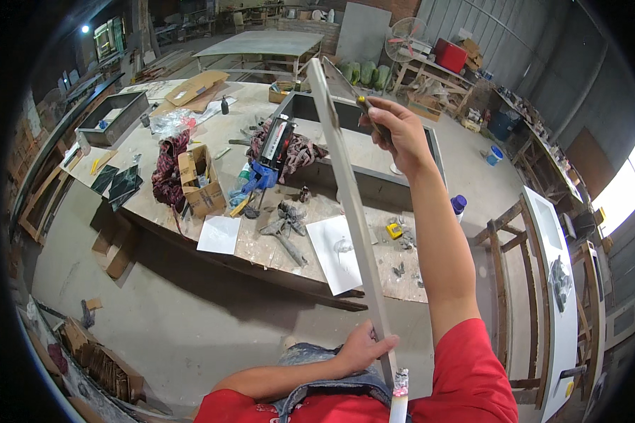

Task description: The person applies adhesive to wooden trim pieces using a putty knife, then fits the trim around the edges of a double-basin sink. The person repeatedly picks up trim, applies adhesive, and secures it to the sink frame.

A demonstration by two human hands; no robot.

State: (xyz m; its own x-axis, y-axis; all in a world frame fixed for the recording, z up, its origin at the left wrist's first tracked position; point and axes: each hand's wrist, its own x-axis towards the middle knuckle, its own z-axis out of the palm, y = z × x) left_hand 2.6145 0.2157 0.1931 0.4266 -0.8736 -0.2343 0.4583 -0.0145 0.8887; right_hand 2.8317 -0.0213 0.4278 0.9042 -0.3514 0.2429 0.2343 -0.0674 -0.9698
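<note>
A long, narrow grey strip (351, 190) rises from near my body and leans away over the workbench. Low in front of my waist, my left hand (363, 348) is closed around its lower end. Raised at arm's length beside the strip's far end, my right hand (401, 134) grips a hand tool with a dark and yellow handle (364, 104). The tool's thin tip points toward the strip; I cannot tell its exact kind or whether it touches. A lit cigarette (400, 398) sticks up at the bottom edge.
The workbench (261, 243) carries a yellow tape measure (394, 230), white sheets (334, 254), a cardboard box (199, 180), crumpled cloths (169, 166) and a grey rectangular frame (384, 173). At the right stands a wooden rack with a white panel (549, 282). Behind are a fan (406, 39) and a table (261, 44).
</note>
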